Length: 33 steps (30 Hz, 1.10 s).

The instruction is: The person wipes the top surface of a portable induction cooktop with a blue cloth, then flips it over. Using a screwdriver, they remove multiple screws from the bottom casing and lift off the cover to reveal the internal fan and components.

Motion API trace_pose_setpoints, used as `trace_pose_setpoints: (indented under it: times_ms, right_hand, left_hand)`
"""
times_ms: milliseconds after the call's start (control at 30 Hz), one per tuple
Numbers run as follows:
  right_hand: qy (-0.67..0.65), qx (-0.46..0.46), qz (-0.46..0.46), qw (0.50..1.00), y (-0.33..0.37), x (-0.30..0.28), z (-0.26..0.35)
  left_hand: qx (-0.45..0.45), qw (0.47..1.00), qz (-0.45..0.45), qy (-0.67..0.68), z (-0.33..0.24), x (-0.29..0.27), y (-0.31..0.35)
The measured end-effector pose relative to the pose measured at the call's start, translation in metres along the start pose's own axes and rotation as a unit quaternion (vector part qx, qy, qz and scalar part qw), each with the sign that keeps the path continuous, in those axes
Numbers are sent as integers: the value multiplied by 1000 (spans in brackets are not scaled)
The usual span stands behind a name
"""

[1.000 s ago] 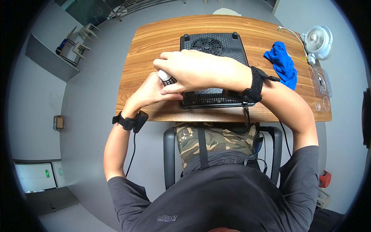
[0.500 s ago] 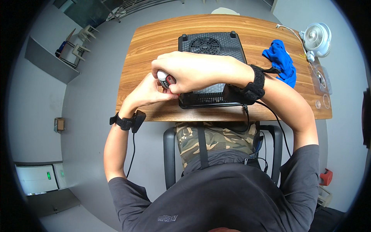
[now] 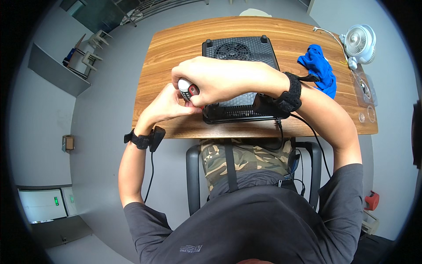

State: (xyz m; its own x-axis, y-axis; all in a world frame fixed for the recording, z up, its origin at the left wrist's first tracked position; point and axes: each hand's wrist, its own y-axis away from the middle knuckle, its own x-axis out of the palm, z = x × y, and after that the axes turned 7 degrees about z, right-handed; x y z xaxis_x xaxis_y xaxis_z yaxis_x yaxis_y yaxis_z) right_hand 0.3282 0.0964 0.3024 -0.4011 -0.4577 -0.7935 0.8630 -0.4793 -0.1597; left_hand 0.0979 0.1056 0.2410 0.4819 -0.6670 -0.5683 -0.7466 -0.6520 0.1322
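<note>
Worktop: wood-grained. Black vented unit at its near edge, feet up, presumably exposing its underside. Right hand arches over the unit's left edge, curled tight; left hand meets it below, thumb extended, fingers obscured, grip indeterminable, perhaps steadying. White-ended handle in right fist, near unit's front-left corner.

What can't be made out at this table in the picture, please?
Lower part of the white, black and red object: head view, hidden by the left hand and right hand.
Middle of the black vented case: head view, hidden by the right forearm.
Contents of the clear tray: head view, too small to tell.
</note>
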Motion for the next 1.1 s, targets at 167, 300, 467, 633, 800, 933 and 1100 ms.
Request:
trace_pose_setpoints:
  times_ms: [167, 300, 467, 633, 800, 933, 1100]
  right_hand:
    - [7, -5, 3, 1000, 0, 3, -4]
    - [10, -12, -2, 1000, 1, 3, -3]
    - [9, -8, 0, 1000, 2, 2, -3]
    - [5, -11, 4, 1000, 2, 2, -4]
    - [-1, -14, 7, 1000, 1, 3, -5]
    - [10, -16, 2, 1000, 2, 3, -5]
    - [11, -8, 6, 1000, 3, 1, 0]
  left_hand:
    - [5, 1000, -5, 0, -2, 2, -2]
    - [-8, 1000, 7, 6, -1, 2, -1]
    - [1, 1000, 3, 6, -2, 2, -2]
    - [-15, 1000, 11, 9, -4, 1, -1]
    - [-12, 1000, 11, 16, -3, 2, -2]
    - [-15, 1000, 11, 3, -6, 2, -1]
    - [-13, 1000, 7, 16, -5, 3, -2]
